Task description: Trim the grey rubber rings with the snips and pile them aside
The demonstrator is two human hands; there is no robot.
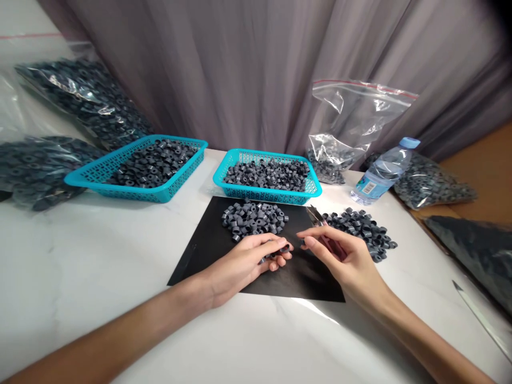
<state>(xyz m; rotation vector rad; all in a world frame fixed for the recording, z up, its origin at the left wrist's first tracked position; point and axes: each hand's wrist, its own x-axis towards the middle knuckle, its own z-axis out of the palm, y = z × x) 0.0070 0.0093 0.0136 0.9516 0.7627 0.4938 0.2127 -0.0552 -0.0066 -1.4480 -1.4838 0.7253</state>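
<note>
Over the black mat (pixel 212 256), my left hand (pixel 256 255) is closed around a few small grey ring-shaped pieces (pixel 285 248), one showing between thumb and fingers. To its right, my right hand (pixel 340 250) pinches a small dark piece (pixel 303 242) between thumb and forefinger. Its other fingers curl round pink-handled snips (pixel 317 215), whose pointed blades stick out past the knuckles toward the back. Beyond my left hand lies a loose heap of grey rings (pixel 256 220) on the mat. Another heap of rings (pixel 366 230) rests on the table behind my right hand.
Two turquoise baskets (pixel 168 193) (pixel 264 193) of rings stand at the back. Bulging plastic bags (pixel 84 96) are at left. An open zip bag (pixel 336 133), a water bottle (pixel 382 170) and another filled bag (pixel 432 184) stand at right. A grey curtain (pixel 224 69) hangs behind.
</note>
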